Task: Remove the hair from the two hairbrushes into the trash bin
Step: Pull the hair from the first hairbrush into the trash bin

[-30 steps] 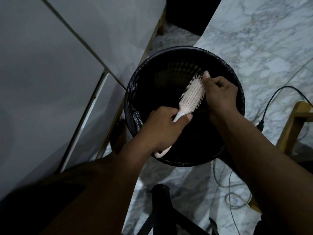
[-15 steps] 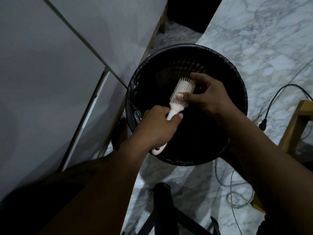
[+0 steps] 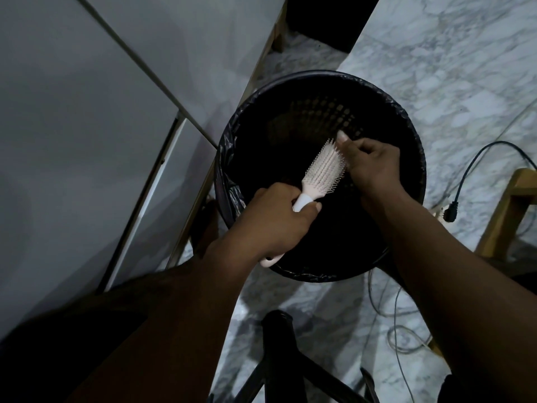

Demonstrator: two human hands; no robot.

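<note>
A pale pink hairbrush with white bristles is held over the open black trash bin, bristles facing up. My left hand grips its handle, whose end sticks out below my fist. My right hand rests against the right side and tip of the brush head, thumb raised at the tip and fingers curled onto the bristles. Any hair on the brush is too dark to make out. Only one brush is in view.
The bin has a black liner and stands on a marble floor next to white cabinet doors. A black cable with a plug and thin wires lie to the right by a wooden leg. A black stand is below.
My right hand went from pinching across the brush head back to its right side and tip. The brush turned from pointing nearly away to angling up-right.
</note>
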